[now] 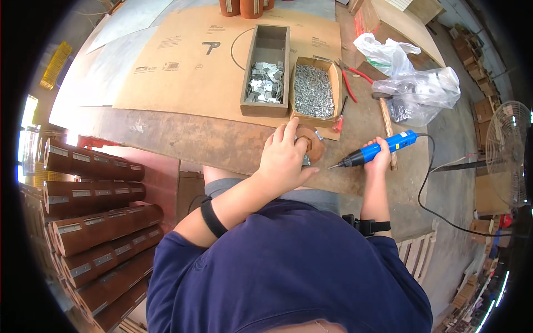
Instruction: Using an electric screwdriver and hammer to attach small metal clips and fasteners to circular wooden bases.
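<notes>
My left hand (pixel 286 155) lies over a round reddish-brown piece (pixel 317 149) at the table's front edge, gripping it with fingers over its far side and thumb on the near side. Small shiny metal plates show on that piece; the hand covers much of it. My right hand (pixel 378 158) is wrapped around a blue electric screwdriver (pixel 397 142) with a black nose. Its bit points left toward the brown piece, a short gap away. Beyond my left hand stand a carton of screws (pixel 314 91) and a grey wooden box (pixel 265 108) part-filled with small metal plates.
Red-handled pliers (pixel 350 83), a red screwdriver (pixel 339 122), a wooden stick (pixel 387 119) and plastic bags (pixel 416 94) lie to the right. The power cable (pixel 425 205) trails right, near a fan (pixel 508 155). Several brown cylinders (pixel 105 227) are stacked at left.
</notes>
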Action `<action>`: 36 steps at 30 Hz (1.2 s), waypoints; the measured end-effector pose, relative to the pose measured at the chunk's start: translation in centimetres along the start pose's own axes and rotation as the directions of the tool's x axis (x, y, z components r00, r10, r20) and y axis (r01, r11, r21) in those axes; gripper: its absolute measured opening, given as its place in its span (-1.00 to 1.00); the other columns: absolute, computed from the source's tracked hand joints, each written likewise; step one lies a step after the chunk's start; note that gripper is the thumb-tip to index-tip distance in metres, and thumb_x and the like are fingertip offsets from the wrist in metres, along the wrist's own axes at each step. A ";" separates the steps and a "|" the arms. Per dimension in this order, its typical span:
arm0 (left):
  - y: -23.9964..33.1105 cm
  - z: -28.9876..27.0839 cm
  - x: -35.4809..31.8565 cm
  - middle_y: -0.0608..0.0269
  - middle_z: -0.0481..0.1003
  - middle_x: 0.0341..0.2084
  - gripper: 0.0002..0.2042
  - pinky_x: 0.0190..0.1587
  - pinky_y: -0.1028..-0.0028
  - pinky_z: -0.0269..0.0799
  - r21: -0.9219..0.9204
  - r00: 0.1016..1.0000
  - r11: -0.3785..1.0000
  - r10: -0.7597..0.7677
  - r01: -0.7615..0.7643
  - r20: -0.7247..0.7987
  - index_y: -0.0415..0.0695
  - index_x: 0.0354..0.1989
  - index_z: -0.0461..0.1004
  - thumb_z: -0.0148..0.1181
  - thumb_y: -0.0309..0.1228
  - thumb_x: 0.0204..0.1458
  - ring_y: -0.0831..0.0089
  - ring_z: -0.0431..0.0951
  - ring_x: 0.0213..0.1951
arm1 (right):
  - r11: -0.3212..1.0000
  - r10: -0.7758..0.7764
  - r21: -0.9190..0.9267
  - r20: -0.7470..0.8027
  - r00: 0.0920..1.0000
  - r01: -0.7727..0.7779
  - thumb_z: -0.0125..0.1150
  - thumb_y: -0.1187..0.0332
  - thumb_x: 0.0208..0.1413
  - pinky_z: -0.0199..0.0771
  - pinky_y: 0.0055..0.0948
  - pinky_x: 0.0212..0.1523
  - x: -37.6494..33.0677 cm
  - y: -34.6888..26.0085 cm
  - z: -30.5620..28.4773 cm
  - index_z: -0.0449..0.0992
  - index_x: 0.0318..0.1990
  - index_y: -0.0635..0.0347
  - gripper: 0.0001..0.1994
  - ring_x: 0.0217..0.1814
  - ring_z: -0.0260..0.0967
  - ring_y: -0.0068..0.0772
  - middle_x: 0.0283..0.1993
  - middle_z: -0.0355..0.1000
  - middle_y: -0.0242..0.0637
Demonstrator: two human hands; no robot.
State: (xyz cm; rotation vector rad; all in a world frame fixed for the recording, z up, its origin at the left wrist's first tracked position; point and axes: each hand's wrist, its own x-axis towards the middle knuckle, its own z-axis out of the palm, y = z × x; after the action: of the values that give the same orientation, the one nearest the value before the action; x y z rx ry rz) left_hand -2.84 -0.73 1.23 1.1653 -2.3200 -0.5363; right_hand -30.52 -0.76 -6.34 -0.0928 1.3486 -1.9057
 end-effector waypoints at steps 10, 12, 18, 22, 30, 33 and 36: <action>-2.4 -4.2 -0.1 -0.09 0.13 0.03 -0.71 -0.04 0.22 0.29 0.074 0.989 0.989 0.123 -0.130 0.085 -0.18 -0.34 0.43 0.09 -0.59 -0.37 -0.01 0.20 0.04 | 0.999 -0.002 -0.052 0.023 1.000 0.003 0.13 0.41 -0.16 0.38 -0.36 -0.42 0.2 0.7 -0.2 0.31 -0.44 0.24 -0.85 -0.50 0.27 -0.39 -0.53 0.27 -0.32; -2.7 -4.3 -0.7 -0.11 0.14 0.01 -0.73 -0.09 0.26 0.34 0.001 0.997 1.000 0.021 -0.021 0.079 -0.20 -0.37 0.42 0.18 -0.53 -0.37 -0.06 0.28 -0.05 | 0.999 -0.001 -0.054 0.030 1.000 0.002 0.14 0.40 -0.15 0.38 -0.36 -0.42 0.0 0.6 -0.1 0.31 -0.44 0.24 -0.85 -0.50 0.28 -0.40 -0.53 0.28 -0.32; -1.7 -1.6 0.2 -0.08 0.17 -0.02 -0.64 -0.19 0.29 0.41 -0.176 0.997 0.982 -0.074 0.068 -0.029 -0.24 -0.46 0.38 0.37 -0.38 -0.46 0.00 0.42 -0.21 | 0.998 0.006 -0.056 0.049 0.999 -0.003 0.15 0.39 -0.15 0.38 -0.37 -0.41 0.4 0.7 -0.5 0.31 -0.43 0.22 -0.84 -0.49 0.28 -0.41 -0.52 0.29 -0.33; -2.1 -1.1 1.1 -0.03 0.19 -0.03 -0.69 -0.20 0.30 0.41 -0.223 1.000 0.975 0.016 -0.012 0.016 -0.24 -0.51 0.39 0.36 -0.40 -0.46 0.06 0.42 -0.19 | 0.998 0.004 -0.060 0.032 0.999 -0.002 0.16 0.40 -0.17 0.39 -0.37 -0.45 0.7 0.9 -0.8 0.31 -0.41 0.22 -0.82 -0.49 0.29 -0.40 -0.51 0.29 -0.32; -3.5 -2.7 2.3 -0.03 0.15 0.00 -0.67 -0.11 0.31 0.36 -0.358 0.984 0.931 0.128 -0.076 0.122 -0.19 -0.40 0.40 0.33 -0.38 -0.39 0.07 0.36 -0.09 | 0.998 -0.013 -0.062 0.032 0.999 0.015 0.14 0.43 -0.18 0.39 -0.35 -0.49 0.3 0.7 -0.2 0.28 -0.37 0.21 -0.80 -0.51 0.29 -0.40 -0.52 0.28 -0.31; -5.1 -4.2 4.3 -0.01 0.21 -0.06 -0.66 -0.11 0.35 0.36 -0.498 0.983 0.864 0.149 -0.078 0.105 -0.19 -0.34 0.38 0.31 -0.36 -0.32 0.12 0.38 -0.10 | 0.993 -0.024 -0.115 0.032 0.999 0.027 0.13 0.39 -0.13 0.37 -0.42 -0.47 0.1 0.7 0.3 0.30 -0.43 0.22 -0.84 -0.52 0.28 -0.43 -0.54 0.27 -0.32; -5.8 -6.5 8.1 0.03 0.37 -0.24 -0.68 -0.14 0.36 0.36 -0.530 0.959 0.809 -0.134 0.252 0.251 -0.21 -0.29 0.37 0.25 -0.37 -0.23 0.14 0.42 -0.19 | 0.994 -0.024 -0.105 0.015 1.000 0.025 0.13 0.40 -0.13 0.37 -0.42 -0.50 0.2 0.5 0.0 0.31 -0.43 0.22 -0.85 -0.54 0.28 -0.43 -0.55 0.27 -0.32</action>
State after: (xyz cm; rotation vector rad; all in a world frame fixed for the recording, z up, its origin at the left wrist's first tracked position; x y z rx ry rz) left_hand 0.39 -11.43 5.25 1.0887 -1.9810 -1.3651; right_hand -30.39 -0.97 -6.79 -0.1756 1.4441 -1.8505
